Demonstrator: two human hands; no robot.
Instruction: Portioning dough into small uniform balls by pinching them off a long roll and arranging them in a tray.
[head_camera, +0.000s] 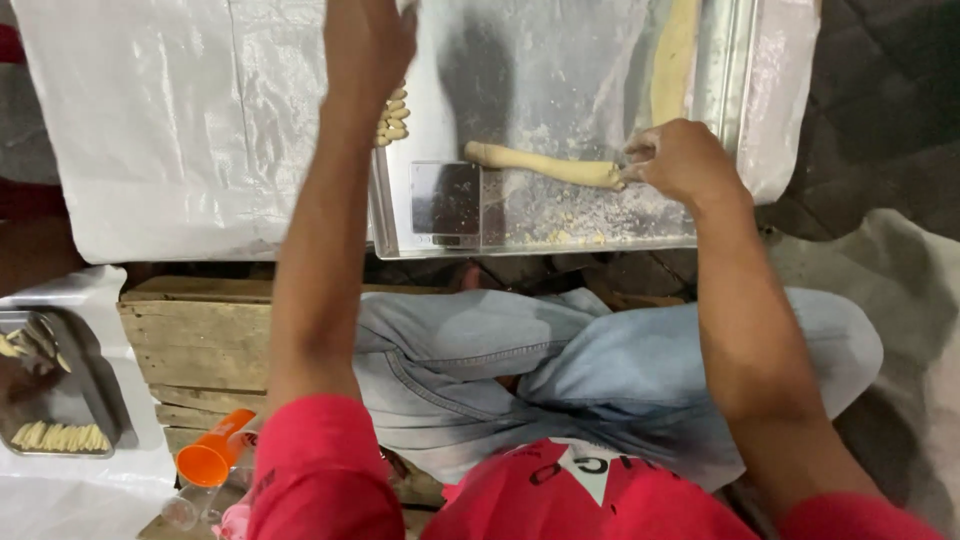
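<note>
While I watch from the head camera, nearest me are the red shirt (560, 500) and the crossed legs in pale jeans (560, 370), with a wooden crate (200, 340) to the left and an orange-capped bottle (205, 465) lying by it. Further left sits a small metal tray (60, 400) with pale cut pieces in it.

Moving out, I reach the steel tray (520, 215) on the white-covered bench (150, 130), its floor dusted with flour. A flat square scraper (446, 200) lies near its front edge.

Now the key relation: the dough rope (545, 165) lies with its long axis running left to right across the tray, tilting slightly. Its right end is pinched by the right hand (685, 160), fingers curled closed around it. So the rope stretches away leftward from that hand, toward the middle of the tray.

The left hand (370, 40) is further off, raised at the tray's left edge, well apart from the rope; I cannot tell whether it holds anything. Just beside it sits a cluster of small cut dough pieces (393, 118). Farthest out, a second dough strip (675, 55) lies lengthwise along the right wall.
</note>
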